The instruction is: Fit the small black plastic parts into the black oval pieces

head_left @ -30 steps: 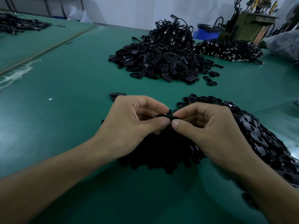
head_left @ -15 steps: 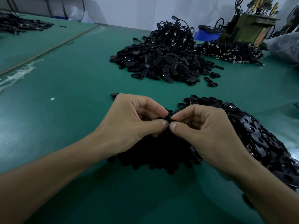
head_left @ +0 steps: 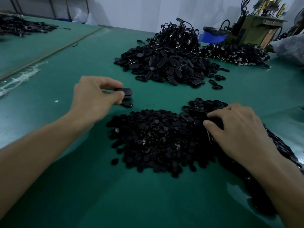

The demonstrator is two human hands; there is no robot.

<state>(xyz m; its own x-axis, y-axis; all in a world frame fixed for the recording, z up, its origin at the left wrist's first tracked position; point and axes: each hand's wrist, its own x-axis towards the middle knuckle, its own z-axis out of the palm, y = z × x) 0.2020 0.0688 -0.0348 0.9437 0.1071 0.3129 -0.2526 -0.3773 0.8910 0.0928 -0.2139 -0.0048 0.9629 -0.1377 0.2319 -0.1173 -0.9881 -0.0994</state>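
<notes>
My left hand (head_left: 94, 96) pinches a black oval piece (head_left: 125, 91) between thumb and fingers, just above one or two oval pieces (head_left: 126, 103) lying on the green table (head_left: 65, 186). A heap of small black plastic parts (head_left: 153, 140) lies in front of me. My right hand (head_left: 236, 129) rests on the pile of black oval pieces (head_left: 202, 106) at the right, fingers curled among them; whether it grips one is unclear.
A large heap of finished black oval pieces (head_left: 164, 66) sits farther back, with a tangle of black cables (head_left: 176, 35) behind it and another heap (head_left: 235, 53) to its right. A machine (head_left: 253, 28) and blue bin (head_left: 212, 36) stand at the back right.
My hands, joined over the small parts pile, have separated. The left hand has carried the oval piece up and left; the right hand has moved right onto the oval pile.
</notes>
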